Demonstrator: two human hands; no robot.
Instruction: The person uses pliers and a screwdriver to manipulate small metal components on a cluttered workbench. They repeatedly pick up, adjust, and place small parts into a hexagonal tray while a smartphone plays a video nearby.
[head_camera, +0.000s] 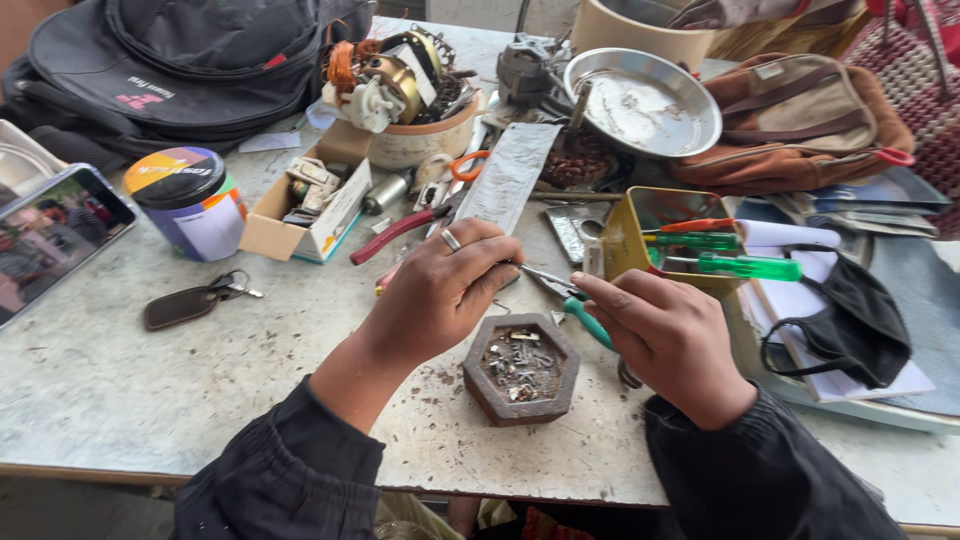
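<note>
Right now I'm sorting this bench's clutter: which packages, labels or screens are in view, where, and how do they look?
Phone screen: far left edge, lit, showing a picture.
Round tub: left of centre, black lid with orange and yellow, white-purple label.
Open cardboard box: beside the tub, tan with white printed side.
Yellow tin: above the right hand, holding green-handled screwdrivers.

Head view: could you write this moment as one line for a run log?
right hand: grips green-handled pliers | left hand: pinches at plier tips | below: hexagonal dish of metal bits | surface: worn table
</note>
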